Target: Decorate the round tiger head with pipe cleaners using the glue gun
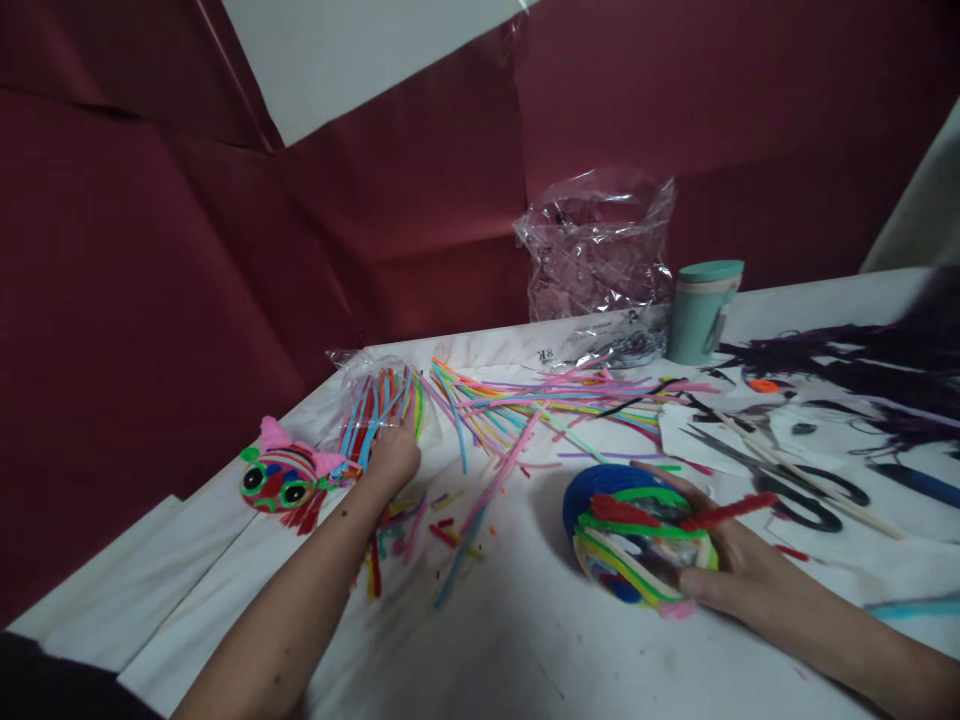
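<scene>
My left hand (391, 455) reaches forward to a clear bag of coloured pipe cleaners (379, 402) at the table's left, fingers closed among the sticks. My right hand (724, 560) grips a round shape wrapped in blue, green, yellow and red pipe cleaners (626, 535), resting on the white table (525, 620). A red pipe cleaner (731, 512) sticks out from it over my fingers. A finished owl-like face made of pipe cleaners (281, 478) lies left of my left hand.
Loose pipe cleaners (525, 400) fan across the middle of the table. Black scissors (780, 482) and a wooden stick lie at the right. A teal cup (703, 310) and a crumpled clear bag (596, 255) stand at the back. Dark red backdrop behind.
</scene>
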### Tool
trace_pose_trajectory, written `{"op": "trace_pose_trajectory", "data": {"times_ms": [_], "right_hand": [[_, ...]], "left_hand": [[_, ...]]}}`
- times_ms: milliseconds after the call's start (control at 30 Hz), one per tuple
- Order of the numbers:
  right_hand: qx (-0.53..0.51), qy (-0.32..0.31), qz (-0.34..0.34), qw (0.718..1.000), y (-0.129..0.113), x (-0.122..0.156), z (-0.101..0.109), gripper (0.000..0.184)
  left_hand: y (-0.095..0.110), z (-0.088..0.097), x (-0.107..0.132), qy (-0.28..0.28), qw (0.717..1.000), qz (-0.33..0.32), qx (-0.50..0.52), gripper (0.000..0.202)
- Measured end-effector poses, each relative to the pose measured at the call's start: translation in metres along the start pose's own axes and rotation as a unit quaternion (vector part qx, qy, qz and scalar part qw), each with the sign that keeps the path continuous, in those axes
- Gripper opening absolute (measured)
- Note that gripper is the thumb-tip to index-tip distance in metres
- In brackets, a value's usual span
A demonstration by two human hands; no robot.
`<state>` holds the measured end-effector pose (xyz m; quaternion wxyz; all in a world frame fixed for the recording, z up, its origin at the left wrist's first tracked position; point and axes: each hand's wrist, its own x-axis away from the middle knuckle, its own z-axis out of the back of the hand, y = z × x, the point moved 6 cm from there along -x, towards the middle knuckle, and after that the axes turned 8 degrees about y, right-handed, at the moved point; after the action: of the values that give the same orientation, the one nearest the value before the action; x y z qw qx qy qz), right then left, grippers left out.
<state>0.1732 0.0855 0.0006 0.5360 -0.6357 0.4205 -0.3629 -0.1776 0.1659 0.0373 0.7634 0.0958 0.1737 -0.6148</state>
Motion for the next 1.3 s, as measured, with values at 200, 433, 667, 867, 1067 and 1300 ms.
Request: {"op": "trace_pose_trajectory", "data": {"times_ms": [200,433,667,867,1067,1300], "right_hand": [[0.003,0.011,0.006,1.0,0.007,-0.003,0.005,0.112],[0.011,-0.006,0.008,1.0,0.008,-0.003,0.006,0.106],[-0.018,-0.042,0.018,0.999,0.004,-0.004,0.001,0.099],[-0.041,-0.061,0.023,0.997,0.003,-0.006,-0.002,0.103],[-0.073,-0.059,0.038,0.995,0.0,-0.007,-0.004,0.103],[-0.094,-0.062,0.028,0.993,0.001,-0.008,-0.003,0.104]], "left_hand": [[0.034,0.028,0.016,-0.001,0.994,-0.102,0.038,0.029],[0.079,0.004,-0.007,-0.049,0.971,-0.171,0.158,0.025],[0.101,0.0,-0.038,0.028,0.964,-0.155,0.216,0.025],[0.134,-0.002,-0.081,-0.009,0.961,-0.148,0.234,0.044],[0.185,-0.024,-0.099,-0.139,0.948,-0.194,0.211,0.043],[0.22,0.006,-0.123,-0.13,0.929,-0.251,0.237,0.032]]}}
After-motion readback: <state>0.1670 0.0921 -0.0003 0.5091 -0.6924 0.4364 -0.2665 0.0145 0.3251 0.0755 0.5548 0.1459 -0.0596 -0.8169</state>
